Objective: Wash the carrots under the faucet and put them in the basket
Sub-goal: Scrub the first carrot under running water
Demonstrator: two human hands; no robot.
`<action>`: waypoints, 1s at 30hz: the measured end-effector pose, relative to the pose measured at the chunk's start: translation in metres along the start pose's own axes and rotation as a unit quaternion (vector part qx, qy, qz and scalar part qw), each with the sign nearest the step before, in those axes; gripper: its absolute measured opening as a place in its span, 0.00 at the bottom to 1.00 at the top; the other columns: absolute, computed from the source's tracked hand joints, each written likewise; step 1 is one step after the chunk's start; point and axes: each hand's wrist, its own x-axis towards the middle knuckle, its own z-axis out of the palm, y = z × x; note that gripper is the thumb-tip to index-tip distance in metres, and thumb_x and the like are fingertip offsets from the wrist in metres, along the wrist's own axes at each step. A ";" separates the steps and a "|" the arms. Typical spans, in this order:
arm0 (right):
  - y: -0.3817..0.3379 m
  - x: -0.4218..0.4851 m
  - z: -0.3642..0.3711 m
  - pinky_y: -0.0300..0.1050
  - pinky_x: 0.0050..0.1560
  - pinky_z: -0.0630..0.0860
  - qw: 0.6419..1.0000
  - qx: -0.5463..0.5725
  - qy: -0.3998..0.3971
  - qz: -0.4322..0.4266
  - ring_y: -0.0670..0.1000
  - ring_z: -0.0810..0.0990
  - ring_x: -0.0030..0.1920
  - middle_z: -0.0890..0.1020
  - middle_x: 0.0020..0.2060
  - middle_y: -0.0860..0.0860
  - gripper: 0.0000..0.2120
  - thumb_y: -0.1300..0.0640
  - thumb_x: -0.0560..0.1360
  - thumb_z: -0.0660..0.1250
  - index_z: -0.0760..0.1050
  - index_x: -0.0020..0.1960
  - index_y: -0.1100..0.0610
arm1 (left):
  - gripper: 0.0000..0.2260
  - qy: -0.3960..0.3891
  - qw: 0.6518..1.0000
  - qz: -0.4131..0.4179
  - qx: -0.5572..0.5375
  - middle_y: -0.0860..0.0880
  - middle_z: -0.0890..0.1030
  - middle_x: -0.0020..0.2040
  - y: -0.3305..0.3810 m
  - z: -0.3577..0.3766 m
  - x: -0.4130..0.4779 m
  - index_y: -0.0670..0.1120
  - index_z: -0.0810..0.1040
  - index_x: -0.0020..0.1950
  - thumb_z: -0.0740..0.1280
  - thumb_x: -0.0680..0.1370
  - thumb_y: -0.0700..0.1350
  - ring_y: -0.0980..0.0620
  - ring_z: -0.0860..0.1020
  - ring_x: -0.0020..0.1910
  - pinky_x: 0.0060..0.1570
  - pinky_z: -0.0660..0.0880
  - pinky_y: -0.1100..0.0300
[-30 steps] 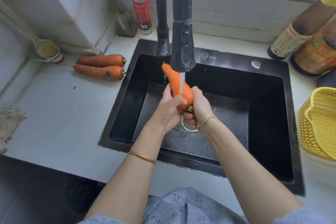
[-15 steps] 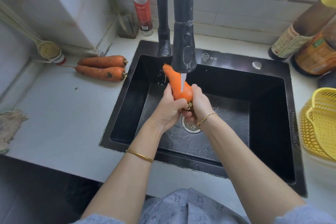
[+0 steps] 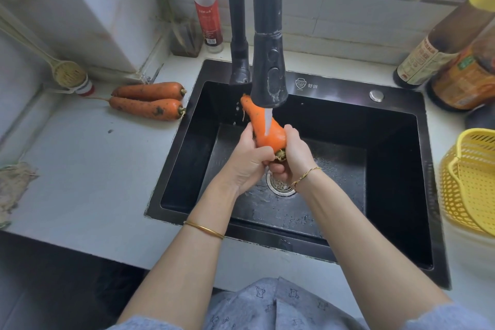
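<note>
On the counter [image 3: 80,169] at the left, two soil-streaked carrots [image 3: 147,109] lie side by side, just beside the sink [image 3: 348,87]. Over the basin the left hand [image 3: 247,162] curls its fingers round the thick end of a clean carrot [image 3: 263,128] — its tip tilted up and away, under the faucet [image 3: 269,69], whose stream strikes its middle. The right hand [image 3: 296,158] clamps the same end from the other side. The yellow basket [image 3: 471,185] sits at the right edge, well apart.

white tiled wall [image 3: 348,24] behind a pale countertop [image 3: 80,182] (dark floor [image 3: 40,289] below).
</note>
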 end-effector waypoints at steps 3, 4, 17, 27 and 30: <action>0.000 0.000 -0.003 0.31 0.19 0.57 0.999 0.037 -0.013 0.017 0.46 0.62 0.18 0.72 0.21 0.54 0.27 0.42 0.81 0.48 0.70 0.37 0.61 | 0.32 -0.006 1.000 0.014 -0.007 0.41 0.76 0.54 0.001 -0.001 -0.001 0.44 0.61 0.75 0.60 0.73 0.24 0.52 0.81 0.46 0.43 0.80 0.60; 0.001 0.000 -0.004 0.31 0.19 0.57 0.999 0.043 -0.017 0.022 0.46 0.62 0.18 0.72 0.22 0.54 0.26 0.42 0.81 0.48 0.70 0.39 0.61 | 0.33 -0.005 1.000 0.017 -0.010 0.40 0.76 0.56 0.000 -0.002 -0.001 0.44 0.61 0.75 0.62 0.72 0.25 0.50 0.81 0.49 0.45 0.80 0.59; -0.001 0.004 -0.013 0.31 0.13 0.58 0.955 0.164 -0.184 0.165 0.45 0.64 0.16 0.73 0.27 0.56 0.24 0.42 0.80 0.50 0.73 0.41 0.60 | 0.37 -0.019 0.996 -0.035 -0.086 0.43 0.76 0.52 0.006 -0.010 -0.004 0.40 0.66 0.70 0.73 0.62 0.41 0.52 0.77 0.37 0.38 0.77 0.61; 0.005 -0.006 -0.003 0.40 0.26 0.68 0.994 0.043 -0.098 -0.006 0.51 0.70 0.27 0.73 0.34 0.58 0.12 0.53 0.82 0.53 0.68 0.52 0.62 | 0.36 0.082 0.992 -0.015 -0.091 0.38 0.74 0.56 0.009 -0.006 0.002 0.41 0.60 0.73 0.69 0.68 0.43 0.43 0.79 0.42 0.27 0.74 0.56; 0.008 -0.004 -0.003 0.40 0.28 0.68 0.991 0.057 -0.118 -0.013 0.50 0.71 0.27 0.71 0.36 0.58 0.07 0.58 0.77 0.56 0.67 0.49 0.62 | 0.33 0.107 0.993 -0.024 -0.039 0.38 0.74 0.54 0.011 -0.004 0.004 0.42 0.60 0.72 0.67 0.70 0.47 0.44 0.78 0.38 0.25 0.72 0.57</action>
